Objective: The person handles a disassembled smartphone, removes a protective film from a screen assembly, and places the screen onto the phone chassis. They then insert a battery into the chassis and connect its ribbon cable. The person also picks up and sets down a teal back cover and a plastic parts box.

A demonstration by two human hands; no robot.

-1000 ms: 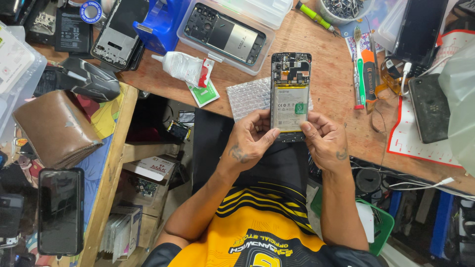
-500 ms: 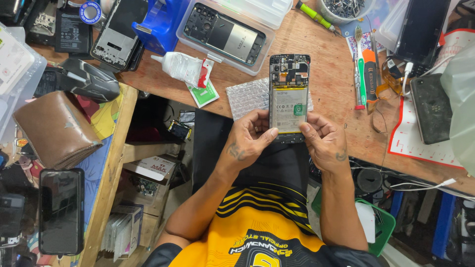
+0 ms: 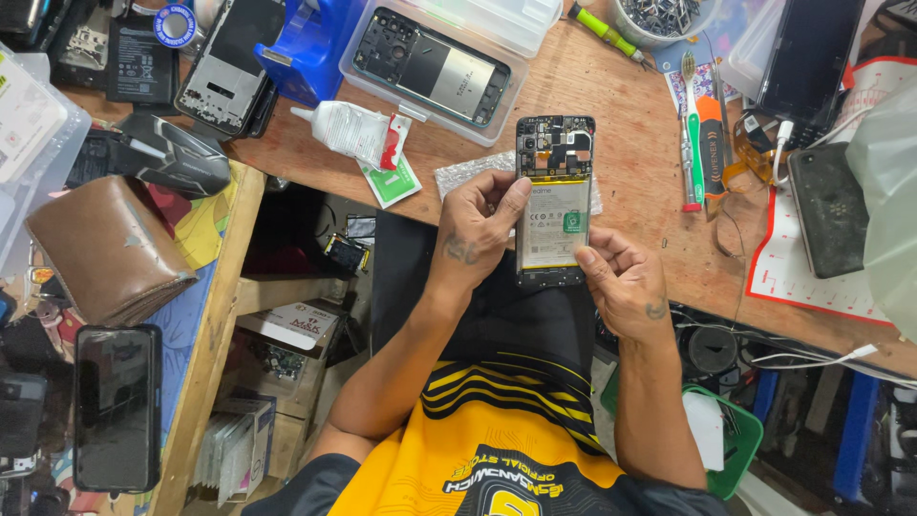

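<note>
Opened phone in both hands; glue tube, screwdriver flanking

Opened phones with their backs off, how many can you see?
2. One opened phone is held between the left hand and right hand. Another opened phone lies in the clear plastic tray. More may be hidden among the clutter.

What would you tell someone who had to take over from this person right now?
Left hand: fingers grip the left edge of the opened phone, thumb tip on its battery.
Right hand: fingers hold the phone's lower right edge.
The phone is held just above the wooden bench, back cover off, battery and circuit board showing.
Nearby: glue tube, a second opened phone on a clear box, green screwdriver, orange opener tool.
Done: the phone's back is off.
Left: the battery is in place; no tool is in hand.
</note>
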